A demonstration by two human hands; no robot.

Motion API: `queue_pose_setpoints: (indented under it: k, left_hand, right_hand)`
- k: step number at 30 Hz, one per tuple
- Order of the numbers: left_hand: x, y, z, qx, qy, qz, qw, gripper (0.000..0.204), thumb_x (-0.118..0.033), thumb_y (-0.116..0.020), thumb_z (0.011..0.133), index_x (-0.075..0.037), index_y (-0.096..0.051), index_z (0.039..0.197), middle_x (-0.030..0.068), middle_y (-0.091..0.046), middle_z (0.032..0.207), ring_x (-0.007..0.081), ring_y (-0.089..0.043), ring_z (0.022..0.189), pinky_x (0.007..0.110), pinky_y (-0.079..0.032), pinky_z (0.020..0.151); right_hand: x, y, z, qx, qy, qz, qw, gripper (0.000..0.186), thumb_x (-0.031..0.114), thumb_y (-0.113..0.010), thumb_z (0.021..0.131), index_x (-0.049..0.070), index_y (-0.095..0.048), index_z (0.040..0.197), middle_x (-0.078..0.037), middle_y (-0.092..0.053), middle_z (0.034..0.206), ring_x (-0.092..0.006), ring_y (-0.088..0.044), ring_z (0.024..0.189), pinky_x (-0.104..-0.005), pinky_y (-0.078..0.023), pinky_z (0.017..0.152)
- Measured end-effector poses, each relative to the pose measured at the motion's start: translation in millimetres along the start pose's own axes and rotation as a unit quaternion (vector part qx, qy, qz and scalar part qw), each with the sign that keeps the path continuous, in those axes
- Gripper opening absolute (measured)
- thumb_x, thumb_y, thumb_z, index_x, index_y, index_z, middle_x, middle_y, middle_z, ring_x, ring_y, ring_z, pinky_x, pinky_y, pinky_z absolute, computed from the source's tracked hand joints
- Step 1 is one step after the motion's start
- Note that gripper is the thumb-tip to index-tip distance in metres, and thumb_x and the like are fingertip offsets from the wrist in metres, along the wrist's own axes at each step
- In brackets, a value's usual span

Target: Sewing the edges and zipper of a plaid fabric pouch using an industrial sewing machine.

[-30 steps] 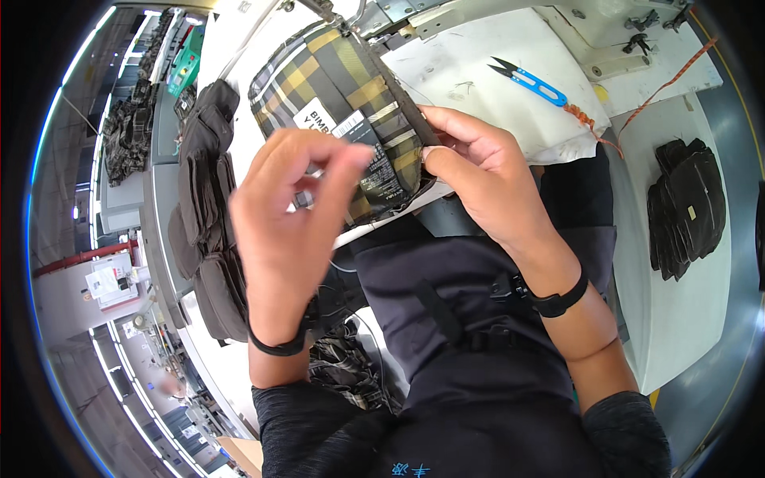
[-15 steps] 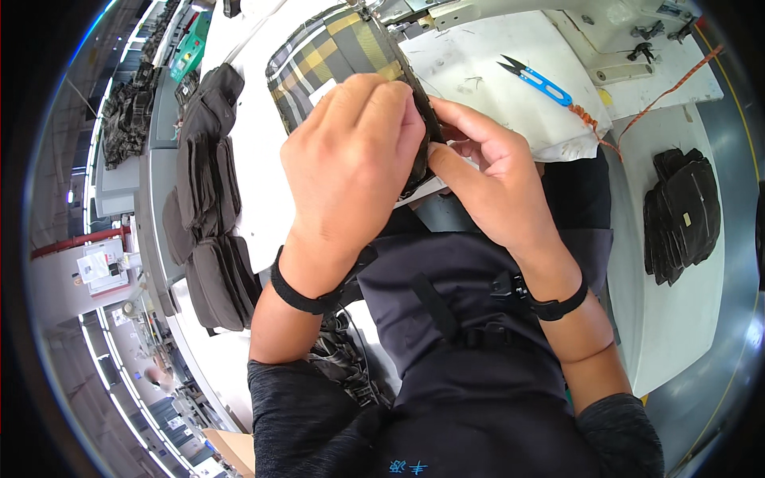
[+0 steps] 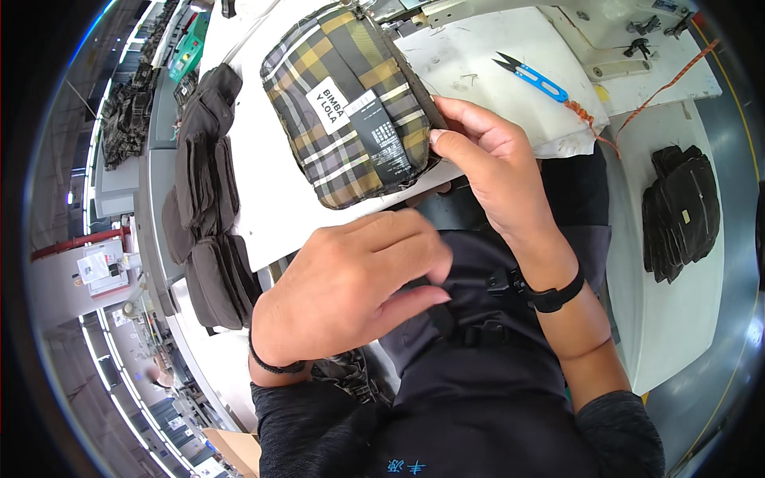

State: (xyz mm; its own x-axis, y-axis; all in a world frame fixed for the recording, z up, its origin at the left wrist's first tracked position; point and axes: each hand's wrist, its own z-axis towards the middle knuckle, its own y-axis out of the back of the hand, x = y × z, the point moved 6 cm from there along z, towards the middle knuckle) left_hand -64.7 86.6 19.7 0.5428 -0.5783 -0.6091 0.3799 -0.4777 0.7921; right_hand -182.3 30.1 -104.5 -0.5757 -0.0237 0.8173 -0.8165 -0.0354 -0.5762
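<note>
A plaid fabric pouch (image 3: 307, 80) in grey, yellow and white lies on the white worktable, its rough dark seam edges showing. Sewn on its face are a white label (image 3: 327, 107) and a dark printed care label (image 3: 379, 142). The thumb and fingers of my right hand (image 3: 498, 163) pinch the pouch's right edge near its lower corner. Nearer my body, my left hand (image 3: 358, 279) hovers over my dark apron (image 3: 422, 358), apart from the pouch. Its fingers are loosely bent with the thumb away from them, and nothing shows in it.
Blue thread snips (image 3: 534, 77) lie right of the pouch, tied to an orange cord (image 3: 586, 115). Sewing machine parts (image 3: 606, 36) stand at the back right. Stacks of dark fabric pieces lie at left (image 3: 209, 183) and on a side table at right (image 3: 684, 211).
My left hand has come off the pouch and moved down toward my body, uncovering the labels. My right hand still pinches the edge.
</note>
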Motion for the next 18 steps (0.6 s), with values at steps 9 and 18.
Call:
queue_pose_setpoints:
  k: [9, 18]
  left_hand:
    - [42, 31, 21, -0.336, 0.083, 0.084, 0.935, 0.012, -0.003, -0.079, 0.092, -0.003, -0.080, 0.105, 0.0107, -0.075, 0.091, 0.0190, -0.069, 0.079, 0.029, -0.058, 0.071]
    - [53, 29, 44, -0.364, -0.006, 0.215, 0.906, 0.009, -0.007, -0.076, 0.092, -0.005, -0.077, 0.101, 0.0085, -0.077, 0.095, 0.0286, -0.074, 0.080, 0.036, -0.059, 0.070]
  right_hand:
    - [0, -1, -7, 0.013, -0.027, -0.008, 1.000, 0.041, 0.005, -0.065, 0.100, -0.005, -0.065, 0.140, -0.005, -0.075, 0.111, -0.0069, -0.065, 0.094, -0.0243, -0.054, 0.082]
    - [13, -7, -7, -0.013, 0.083, -0.104, 0.991, 0.048, 0.003, -0.064, 0.094, -0.004, -0.065, 0.141, -0.005, -0.074, 0.107, -0.0087, -0.062, 0.090, -0.0259, -0.053, 0.084]
